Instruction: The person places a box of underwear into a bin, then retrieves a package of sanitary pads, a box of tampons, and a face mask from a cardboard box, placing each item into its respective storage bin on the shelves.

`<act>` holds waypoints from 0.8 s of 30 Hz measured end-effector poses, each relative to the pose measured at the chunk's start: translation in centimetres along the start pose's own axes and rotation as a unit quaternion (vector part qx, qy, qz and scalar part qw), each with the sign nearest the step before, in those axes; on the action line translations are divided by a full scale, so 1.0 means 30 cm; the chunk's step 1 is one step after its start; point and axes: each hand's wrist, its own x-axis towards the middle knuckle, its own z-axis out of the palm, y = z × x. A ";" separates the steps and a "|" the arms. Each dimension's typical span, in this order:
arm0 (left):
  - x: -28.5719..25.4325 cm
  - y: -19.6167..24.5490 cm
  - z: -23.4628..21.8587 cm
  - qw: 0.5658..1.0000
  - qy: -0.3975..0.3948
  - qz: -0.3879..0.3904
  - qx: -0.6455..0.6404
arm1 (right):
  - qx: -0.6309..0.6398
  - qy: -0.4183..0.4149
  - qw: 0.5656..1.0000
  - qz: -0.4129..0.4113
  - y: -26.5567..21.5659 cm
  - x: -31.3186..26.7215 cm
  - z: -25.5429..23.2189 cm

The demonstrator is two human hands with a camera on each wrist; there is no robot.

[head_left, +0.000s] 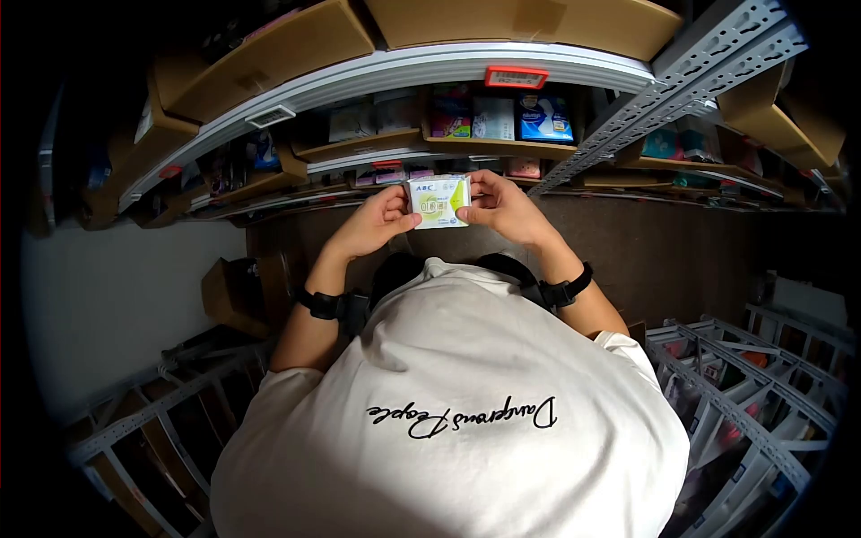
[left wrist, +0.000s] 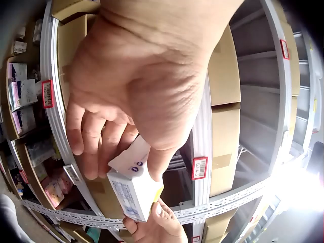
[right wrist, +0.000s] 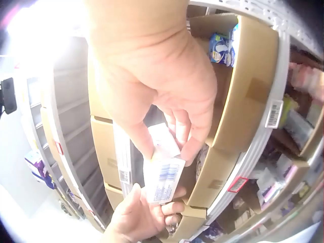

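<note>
A small white and green ABC pack of sanitary pads (head_left: 438, 203) is held up in front of the chest by both hands. My left hand (head_left: 375, 221) pinches its left end, thumb on the front face. At the opposite end, my right hand (head_left: 509, 212) grips it with the thumb in front and the fingers behind. In the left wrist view, a narrow printed side of the pack (left wrist: 126, 195) and a pale end flap show below the left palm. Blue printing and a barcode mark the side of the pack (right wrist: 164, 178) seen in the right wrist view.
Ahead runs metal shelving (head_left: 395, 61) with cardboard boxes (head_left: 269, 58) and wrapped packs, among them a blue pack (head_left: 544, 118). A perforated upright (head_left: 664, 99) stands at the right front. Behind the person are more racks (head_left: 731, 394), and a cardboard box (head_left: 235, 296) sits at the left.
</note>
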 end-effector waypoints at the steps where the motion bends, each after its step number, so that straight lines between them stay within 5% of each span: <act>1: -0.003 0.001 -0.031 1.000 0.018 0.017 -0.019 | 0.005 0.001 1.000 -0.016 0.010 0.032 0.025; 9: -0.014 -0.116 -0.508 0.999 -0.012 0.018 0.043 | 0.010 0.086 0.995 -0.039 0.069 0.344 0.331; 13: -0.043 -0.145 -0.656 0.996 0.066 -0.026 -0.053 | 0.038 0.133 0.989 -0.051 0.060 0.482 0.488; 18: 0.012 -0.197 -0.607 0.992 0.057 0.002 -0.117 | 0.083 0.158 0.976 -0.122 0.137 0.549 0.506; 24: 0.181 -0.522 -0.507 0.992 0.029 0.048 -0.117 | 0.153 0.153 0.962 -0.165 0.486 0.577 0.378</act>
